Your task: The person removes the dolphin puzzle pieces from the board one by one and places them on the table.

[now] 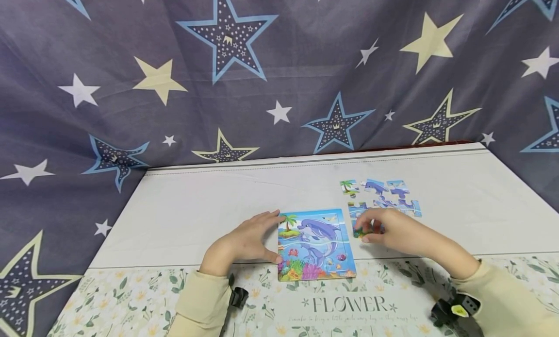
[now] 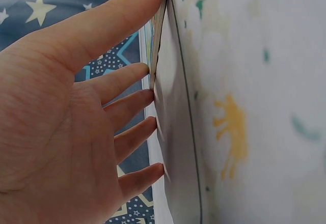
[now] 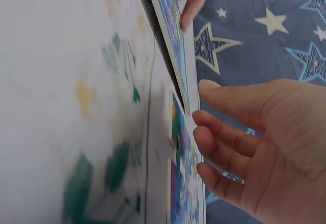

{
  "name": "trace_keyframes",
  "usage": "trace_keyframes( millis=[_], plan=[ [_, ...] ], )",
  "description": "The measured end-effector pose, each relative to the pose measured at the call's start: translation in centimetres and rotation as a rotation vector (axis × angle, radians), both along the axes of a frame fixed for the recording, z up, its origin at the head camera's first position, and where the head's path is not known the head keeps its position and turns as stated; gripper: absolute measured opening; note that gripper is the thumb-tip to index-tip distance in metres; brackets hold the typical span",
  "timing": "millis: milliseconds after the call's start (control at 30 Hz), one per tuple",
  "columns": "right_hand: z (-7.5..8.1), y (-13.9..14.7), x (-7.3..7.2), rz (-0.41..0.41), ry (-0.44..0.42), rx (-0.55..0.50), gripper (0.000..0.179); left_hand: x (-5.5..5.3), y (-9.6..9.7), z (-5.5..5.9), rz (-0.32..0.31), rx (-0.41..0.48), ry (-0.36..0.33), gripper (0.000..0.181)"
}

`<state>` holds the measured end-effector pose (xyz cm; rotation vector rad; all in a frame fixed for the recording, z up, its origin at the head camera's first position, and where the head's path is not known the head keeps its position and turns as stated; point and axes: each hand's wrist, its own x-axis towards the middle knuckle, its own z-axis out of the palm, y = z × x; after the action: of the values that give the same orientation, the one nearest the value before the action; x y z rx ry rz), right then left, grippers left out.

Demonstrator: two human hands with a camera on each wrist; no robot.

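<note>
A square dolphin puzzle board (image 1: 312, 244), with a palm tree, crab and coral in its picture, lies flat on the table. My left hand (image 1: 244, 242) rests at its left side, fingers straight and spread, thumb and fingertips at the edge; the left wrist view shows the thumb (image 2: 127, 10) against that edge. To the right of the board, my right hand (image 1: 395, 230) is over the near end of a group of loose puzzle pieces (image 1: 398, 189). Its fingers (image 3: 229, 135) bend loosely and the thumb stands apart from them. The hand partly hides the nearest pieces.
The pieces lie in loose rows, one with a palm tree (image 1: 348, 185) at the far left. Under everything is a white tablecloth (image 1: 209, 201) with a floral front band lettered FLOWER (image 1: 349, 304). A dark star-patterned curtain (image 1: 279, 70) hangs behind the table.
</note>
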<state>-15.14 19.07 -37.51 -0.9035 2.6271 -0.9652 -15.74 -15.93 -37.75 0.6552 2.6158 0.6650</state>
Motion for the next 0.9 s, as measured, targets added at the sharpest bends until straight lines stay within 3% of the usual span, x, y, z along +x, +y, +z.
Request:
trace_keyframes(
  millis=[400, 900],
  plan=[
    [0.1, -2.8, 1.4, 0.060, -0.046, 0.009, 0.023, -0.1, 0.0, -0.1, -0.001, -0.006, 0.003, 0.093],
    [0.0, -5.2, 2.5, 0.065, -0.003, 0.158, 0.046, 0.1, 0.0, -0.1, 0.007, -0.009, 0.002, 0.093]
  ],
)
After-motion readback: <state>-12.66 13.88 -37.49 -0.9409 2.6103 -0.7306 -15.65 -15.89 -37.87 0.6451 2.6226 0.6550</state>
